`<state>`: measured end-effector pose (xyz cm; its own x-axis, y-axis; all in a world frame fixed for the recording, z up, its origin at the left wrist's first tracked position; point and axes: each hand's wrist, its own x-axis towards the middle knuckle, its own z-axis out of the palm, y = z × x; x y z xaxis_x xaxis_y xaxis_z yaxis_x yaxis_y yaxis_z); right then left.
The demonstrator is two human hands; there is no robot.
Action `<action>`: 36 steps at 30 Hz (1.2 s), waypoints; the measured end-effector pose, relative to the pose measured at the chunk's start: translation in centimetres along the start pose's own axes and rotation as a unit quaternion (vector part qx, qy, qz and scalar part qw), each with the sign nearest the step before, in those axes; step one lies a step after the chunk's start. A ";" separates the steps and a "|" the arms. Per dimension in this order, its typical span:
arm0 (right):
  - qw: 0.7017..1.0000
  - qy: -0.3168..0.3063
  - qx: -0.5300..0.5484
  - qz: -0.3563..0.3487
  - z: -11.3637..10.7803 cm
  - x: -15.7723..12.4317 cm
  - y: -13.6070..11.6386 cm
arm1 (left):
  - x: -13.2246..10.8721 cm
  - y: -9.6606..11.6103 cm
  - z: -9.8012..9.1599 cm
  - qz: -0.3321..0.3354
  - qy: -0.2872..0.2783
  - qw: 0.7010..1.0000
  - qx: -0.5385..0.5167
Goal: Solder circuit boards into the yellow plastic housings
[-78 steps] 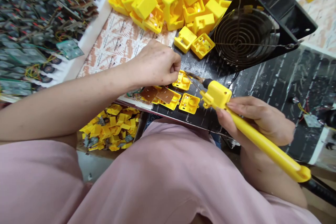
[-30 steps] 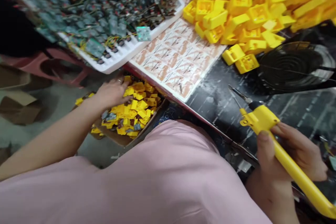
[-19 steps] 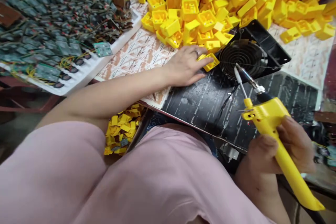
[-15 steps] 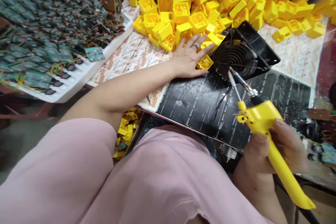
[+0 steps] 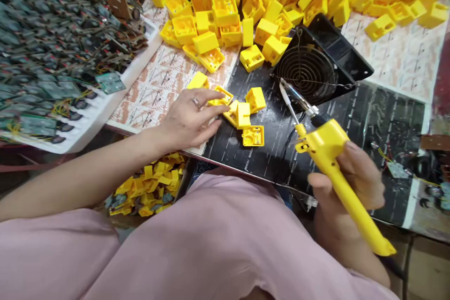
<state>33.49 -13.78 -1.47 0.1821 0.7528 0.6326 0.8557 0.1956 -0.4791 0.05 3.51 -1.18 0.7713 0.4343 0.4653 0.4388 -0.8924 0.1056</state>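
Note:
My right hand (image 5: 363,178) grips the handle of a yellow soldering gun (image 5: 330,143). Its metal tip and thin white feed tube point up and left, in front of the black fan. Fingers apart, my left hand (image 5: 190,119) rests on the table by a few loose yellow plastic housings. Its fingertips touch or nearly touch one open housing (image 5: 222,96). Just right of it lie another housing (image 5: 243,115), a tilted one (image 5: 256,99) and an open one with its inside facing up (image 5: 253,136).
A heap of yellow housings (image 5: 225,9) covers the back. The black fan (image 5: 305,72) with a wire guard stands behind the gun's tip. At left, a white foam tray (image 5: 116,108) holds many circuit boards with wires. A box of yellow pieces (image 5: 151,183) sits below the table edge.
My left hand has come from the heap toward the front left, and several housings now lie loose on the black sheet. The soldering gun has shifted slightly left in the view.

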 end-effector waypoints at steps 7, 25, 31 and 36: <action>0.977 -0.126 0.019 -0.170 3.8 2.8 -2.5 | 3.2 2.0 3.2 -0.024 -0.127 0.988 -0.088; 0.954 -0.168 -0.093 -0.231 4.8 2.0 -2.0 | -3.6 2.9 -2.2 -0.040 -0.137 0.989 -0.023; 0.959 -0.199 -0.051 -0.195 3.2 1.3 -2.3 | -2.5 5.1 -1.3 -0.139 -0.137 0.979 0.064; 0.961 -0.205 -0.019 -0.187 3.3 1.6 -1.7 | -2.5 4.6 -0.8 -0.064 -0.131 0.988 -0.053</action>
<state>30.75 -10.85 -1.63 -0.3409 0.8197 0.4603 0.8422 0.4839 -0.2380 -0.22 -1.75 -1.19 0.8112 0.5495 0.2003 0.5009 -0.8295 0.2471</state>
